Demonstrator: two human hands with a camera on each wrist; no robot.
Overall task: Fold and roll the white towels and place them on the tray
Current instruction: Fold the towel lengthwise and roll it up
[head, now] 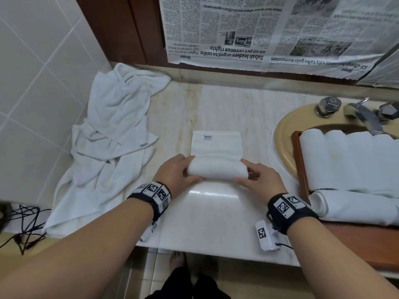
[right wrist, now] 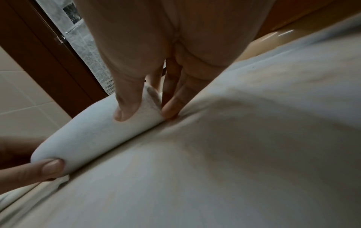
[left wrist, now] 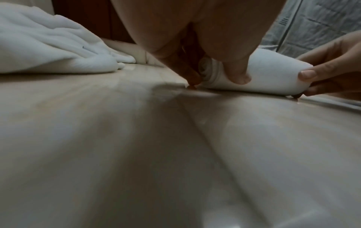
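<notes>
A white towel (head: 216, 147) lies on the counter's middle, its near half wound into a roll (head: 217, 169) and its flat part with a small label reaching away from me. My left hand (head: 190, 169) grips the roll's left end, thumb on the near side. My right hand (head: 248, 172) grips the right end the same way. The left wrist view shows my left hand (left wrist: 215, 77) at the spiral end of the roll (left wrist: 273, 77). In the right wrist view my right hand (right wrist: 148, 111) pinches the roll (right wrist: 93, 135). The wooden tray (head: 299, 160) at right holds several rolled towels (head: 349, 160).
A heap of unfolded white towels (head: 108, 137) covers the counter's left side. The tray rests over a beige sink (head: 282, 134) with a faucet (head: 364, 115). Newspaper (head: 259, 29) covers the back wall. Dark cables (head: 23, 227) lie at the front left, near the counter edge (head: 216, 253).
</notes>
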